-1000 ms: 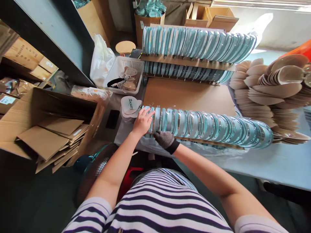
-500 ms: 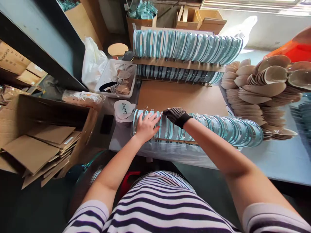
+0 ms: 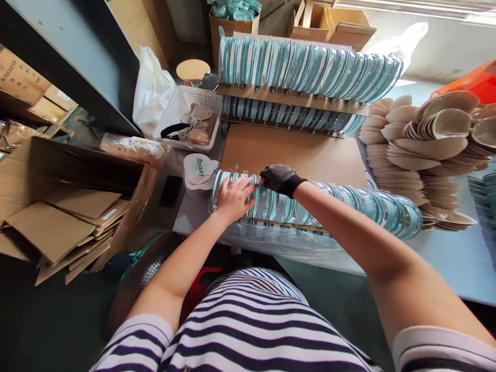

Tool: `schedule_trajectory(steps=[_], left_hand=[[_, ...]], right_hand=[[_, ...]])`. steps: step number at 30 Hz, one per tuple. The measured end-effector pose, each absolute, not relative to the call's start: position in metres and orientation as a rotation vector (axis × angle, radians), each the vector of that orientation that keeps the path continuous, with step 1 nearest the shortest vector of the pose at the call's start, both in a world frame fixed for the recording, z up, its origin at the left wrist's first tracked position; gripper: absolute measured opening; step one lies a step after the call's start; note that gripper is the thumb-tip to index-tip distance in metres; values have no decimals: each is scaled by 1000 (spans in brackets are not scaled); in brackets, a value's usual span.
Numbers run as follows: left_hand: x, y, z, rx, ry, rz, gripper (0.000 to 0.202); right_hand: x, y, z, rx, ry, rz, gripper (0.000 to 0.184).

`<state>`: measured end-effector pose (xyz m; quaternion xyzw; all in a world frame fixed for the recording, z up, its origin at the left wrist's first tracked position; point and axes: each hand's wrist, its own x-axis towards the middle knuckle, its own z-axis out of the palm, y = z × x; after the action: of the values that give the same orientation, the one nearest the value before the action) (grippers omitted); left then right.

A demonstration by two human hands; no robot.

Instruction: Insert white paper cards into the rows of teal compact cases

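Note:
A long row of upright teal-and-clear plastic pieces [image 3: 372, 204] stands packed face to face along the near side of the table. My left hand [image 3: 233, 199], bare, rests on the left end of this row with its fingers spread. Just to its right is my right hand [image 3: 278, 178], in a dark dotted glove with bare fingertips. Its fingers are pinched together at the upper edge of the row; what they hold is too small to make out. White rounded cards [image 3: 201, 169] with "beauty" printed on them lie stacked beside the row's left end.
Behind a cardboard sheet [image 3: 290, 152] stand two more rows of teal pieces [image 3: 306, 67]. Stacks of beige curved pieces [image 3: 426, 147] fill the right side. A white basket [image 3: 186, 142] sits at the left, above a carton [image 3: 134, 217] of flat cardboard. A fan [image 3: 134, 279] stands below.
The view has shifted slightly. My right hand's gloved fingers have turned a little at the row's upper edge, while my left hand stays on the row.

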<state>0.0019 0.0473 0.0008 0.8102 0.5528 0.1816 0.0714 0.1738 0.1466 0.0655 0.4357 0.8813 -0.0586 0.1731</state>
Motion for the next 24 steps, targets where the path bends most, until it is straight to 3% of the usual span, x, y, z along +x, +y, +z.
schedule_trajectory(steps=[11, 20, 24], left_hand=[[2, 48, 0, 2432, 1655, 553, 43], [1, 45, 4, 2435, 1672, 549, 42], [11, 42, 13, 2510, 1638, 563, 46]], right_hand=[[178, 84, 52, 1328, 2648, -88, 36], [182, -17, -30, 1411, 2617, -232, 42], [203, 6, -3, 1592, 2641, -210, 38]])
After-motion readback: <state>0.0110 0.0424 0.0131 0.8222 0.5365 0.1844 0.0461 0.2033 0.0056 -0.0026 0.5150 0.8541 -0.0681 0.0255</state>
